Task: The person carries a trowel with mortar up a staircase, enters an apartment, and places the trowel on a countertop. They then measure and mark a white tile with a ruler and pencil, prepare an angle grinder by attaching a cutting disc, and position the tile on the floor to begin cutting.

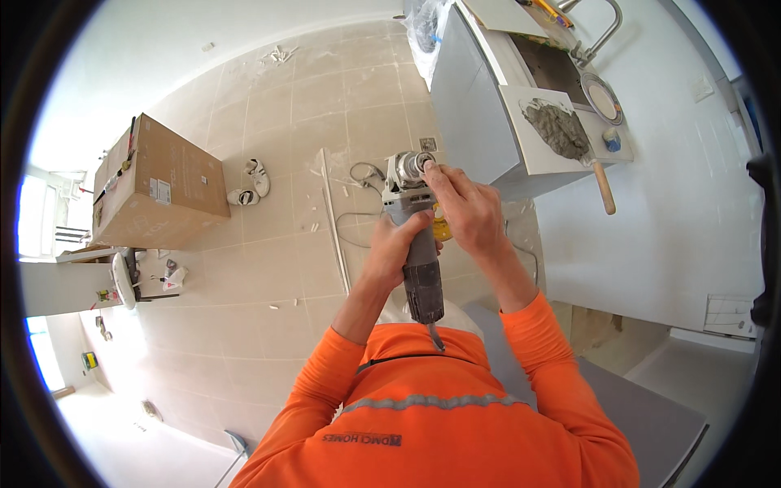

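A grey and black angle grinder (pixel 422 281) is held upright in front of my chest, its metal gear head at the top and its cord end toward my body. My left hand (pixel 394 246) is wrapped round the grinder's body just below the head. With thumb and fingertips, my right hand (pixel 469 210) pinches the round metal spindle fitting (pixel 424 163) on the head; the fingers partly cover it. Something yellow (pixel 441 224) shows behind the grinder, mostly hidden by it and my hands. A power cord (pixel 355 215) loops on the tiled floor beyond.
To the right stands a grey counter (pixel 476 102) with a sink, a faucet (pixel 606 37) and a mortar-covered trowel (pixel 604 185) overhanging its edge. A large cardboard box (pixel 175 195) and shoes (pixel 255 179) are at left. A long thin strip (pixel 332 220) lies on the floor (pixel 268 268).
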The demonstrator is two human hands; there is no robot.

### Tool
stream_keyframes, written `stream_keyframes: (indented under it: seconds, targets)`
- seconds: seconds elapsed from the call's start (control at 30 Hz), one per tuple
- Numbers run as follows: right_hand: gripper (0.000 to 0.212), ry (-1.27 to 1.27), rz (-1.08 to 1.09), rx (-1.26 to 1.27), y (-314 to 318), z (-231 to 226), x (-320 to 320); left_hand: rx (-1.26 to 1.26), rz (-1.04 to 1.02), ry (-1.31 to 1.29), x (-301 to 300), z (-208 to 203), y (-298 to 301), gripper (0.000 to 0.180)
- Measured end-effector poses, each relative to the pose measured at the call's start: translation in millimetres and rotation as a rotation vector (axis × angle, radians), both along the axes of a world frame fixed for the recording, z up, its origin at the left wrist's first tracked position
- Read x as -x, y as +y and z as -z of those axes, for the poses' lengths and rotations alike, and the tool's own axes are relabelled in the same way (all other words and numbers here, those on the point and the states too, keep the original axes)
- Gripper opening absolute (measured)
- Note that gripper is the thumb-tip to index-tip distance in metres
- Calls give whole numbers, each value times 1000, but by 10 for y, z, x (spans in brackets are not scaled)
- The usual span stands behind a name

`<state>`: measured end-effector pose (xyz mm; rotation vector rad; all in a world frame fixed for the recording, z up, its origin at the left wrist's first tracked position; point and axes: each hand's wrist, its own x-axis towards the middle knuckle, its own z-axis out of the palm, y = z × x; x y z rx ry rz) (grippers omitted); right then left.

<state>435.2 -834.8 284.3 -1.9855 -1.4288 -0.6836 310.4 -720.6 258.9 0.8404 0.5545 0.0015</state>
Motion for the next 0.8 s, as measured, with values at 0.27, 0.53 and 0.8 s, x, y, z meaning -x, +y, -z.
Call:
stream_keyframes:
  seconds: [0.27,0.53,0.8]
  targets:
    - [28,390,16,-40,515,-51,224,66,11,-29,229,227,437,41]
    - [33,661,-24,263,730,-325,258,14,60,-64,357,320,699,41]
    - [38,803,188,168,686,-187,171,124,56,-119,405,360,919,45]
